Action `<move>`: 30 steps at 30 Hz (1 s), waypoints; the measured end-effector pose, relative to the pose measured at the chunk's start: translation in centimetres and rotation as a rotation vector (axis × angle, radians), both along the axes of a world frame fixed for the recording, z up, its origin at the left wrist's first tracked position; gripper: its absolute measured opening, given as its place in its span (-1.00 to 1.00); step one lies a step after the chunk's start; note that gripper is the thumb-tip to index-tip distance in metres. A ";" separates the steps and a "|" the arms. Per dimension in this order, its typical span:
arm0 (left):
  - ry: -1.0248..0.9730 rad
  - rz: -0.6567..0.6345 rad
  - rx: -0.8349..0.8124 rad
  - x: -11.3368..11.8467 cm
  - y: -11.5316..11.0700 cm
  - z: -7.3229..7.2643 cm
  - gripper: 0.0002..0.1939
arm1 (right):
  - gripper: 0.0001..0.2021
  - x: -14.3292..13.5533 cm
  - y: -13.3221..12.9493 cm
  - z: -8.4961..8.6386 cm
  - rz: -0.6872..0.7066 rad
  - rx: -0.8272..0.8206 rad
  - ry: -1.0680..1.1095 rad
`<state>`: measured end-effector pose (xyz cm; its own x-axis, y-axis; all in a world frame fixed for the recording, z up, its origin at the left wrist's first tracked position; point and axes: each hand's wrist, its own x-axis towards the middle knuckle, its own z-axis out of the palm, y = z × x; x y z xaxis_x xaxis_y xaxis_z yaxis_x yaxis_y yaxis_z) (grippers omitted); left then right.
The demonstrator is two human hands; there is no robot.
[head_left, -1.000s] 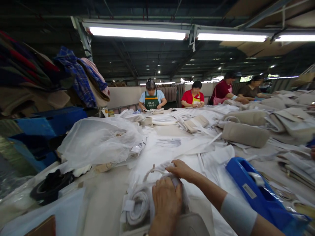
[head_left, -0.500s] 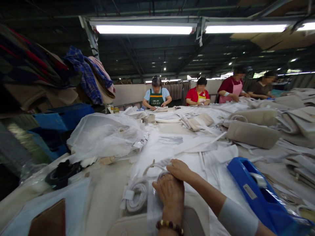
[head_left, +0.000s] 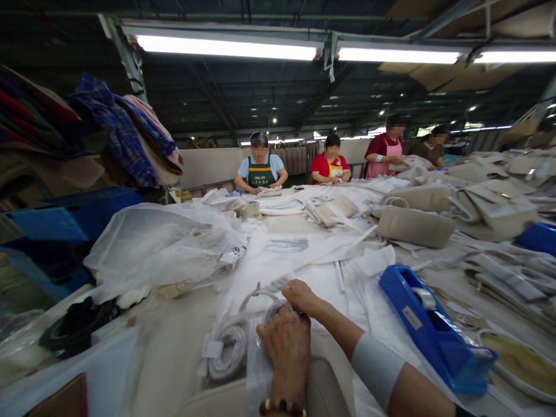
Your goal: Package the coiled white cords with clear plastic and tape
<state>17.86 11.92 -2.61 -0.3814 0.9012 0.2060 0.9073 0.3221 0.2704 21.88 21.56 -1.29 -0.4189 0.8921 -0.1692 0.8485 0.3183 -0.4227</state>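
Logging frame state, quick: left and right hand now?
Left hand: pressed on the clear plastic bag, grip unclear.
Right hand: pinching the bag's top.

Your surroundings: blue tape dispenser (head_left: 430,330) at right on table (head_left: 174,341); crumpled clear plastic bags (head_left: 160,243) at left; black strap coil (head_left: 76,324) near left edge; beige cushions (head_left: 414,226) beyond; four people (head_left: 260,168) seated at far end.

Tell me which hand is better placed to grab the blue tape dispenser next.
Probably the right hand: the blue tape dispenser lies on its side, while the left hand presses the clear plastic bag.
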 end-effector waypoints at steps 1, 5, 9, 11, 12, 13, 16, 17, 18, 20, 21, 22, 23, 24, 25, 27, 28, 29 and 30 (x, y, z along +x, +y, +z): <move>0.005 -0.004 -0.001 0.0 0.0 -0.1 -0.67 | -0.74 0.0 0.0 0.0 -0.017 -0.009 0.006; 0.013 -0.017 -0.012 0.0 -0.1 -0.3 -0.70 | -0.73 -0.2 -0.1 0.4 -0.075 -0.048 0.031; 0.010 -0.049 -0.029 0.0 -0.3 -0.4 -0.71 | -0.73 -0.3 0.1 0.4 -0.113 -0.074 0.059; 0.007 -0.057 -0.040 0.0 -0.4 -0.3 -0.71 | -0.73 -0.3 0.2 0.3 -0.125 -0.083 0.074; 0.005 -0.058 -0.044 0.0 -0.5 -0.3 -0.71 | -0.73 -0.3 0.2 0.3 -0.129 -0.087 0.081; 0.004 -0.058 -0.048 0.0 -0.5 -0.2 -0.71 | -0.73 -0.3 0.3 0.3 -0.132 -0.091 0.088; 0.004 -0.057 -0.054 0.0 -0.5 -0.1 -0.71 | -0.73 -0.3 0.4 0.2 -0.138 -0.096 0.103; 0.007 -0.055 -0.053 0.1 -0.6 -0.1 -0.71 | -0.72 -0.3 0.5 0.1 -0.139 -0.098 0.105; 0.009 -0.057 -0.052 0.1 -0.6 -0.1 -0.71 | -0.72 -0.2 0.5 0.1 -0.139 -0.100 0.108; 0.015 -0.061 -0.049 0.2 -0.7 -0.2 -0.71 | -0.72 -0.2 0.6 0.0 -0.139 -0.104 0.113; 0.019 -0.062 -0.049 0.2 -0.8 -0.2 -0.70 | -0.72 -0.2 0.7 -0.1 -0.137 -0.105 0.116; 0.023 -0.062 -0.050 0.2 -0.9 -0.2 -0.70 | -0.72 -0.1 0.7 -0.1 -0.134 -0.105 0.121; 0.026 -0.062 -0.053 0.2 -0.9 -0.2 -0.70 | -0.72 -0.1 0.7 -0.1 -0.130 -0.103 0.126; 0.029 -0.059 -0.055 0.2 -0.9 -0.2 -0.70 | -0.72 -0.2 0.8 -0.1 -0.125 -0.101 0.132; 0.031 -0.055 -0.056 0.2 -0.9 -0.3 -0.69 | -0.72 -0.3 0.8 -0.1 -0.117 -0.097 0.140; 0.034 -0.039 -0.059 0.4 -0.7 -0.3 -0.69 | -0.72 -0.6 1.0 -0.1 -0.098 -0.087 0.164; 0.035 -0.027 -0.058 0.6 -0.6 -0.2 -0.68 | -0.72 -0.7 1.1 -0.1 -0.087 -0.082 0.181; 0.037 -0.012 -0.057 0.8 -0.5 -0.2 -0.68 | -0.72 -0.9 1.2 0.0 -0.075 -0.078 0.199; 0.037 0.000 -0.058 0.9 -0.5 0.0 -0.66 | -0.72 -1.0 1.3 0.1 -0.065 -0.077 0.221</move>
<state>18.74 11.40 -2.65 -0.3748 0.9120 0.1668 0.9161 0.3367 0.2179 20.87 22.82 -1.24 -0.3958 0.9063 -0.1482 0.7504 0.2262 -0.6210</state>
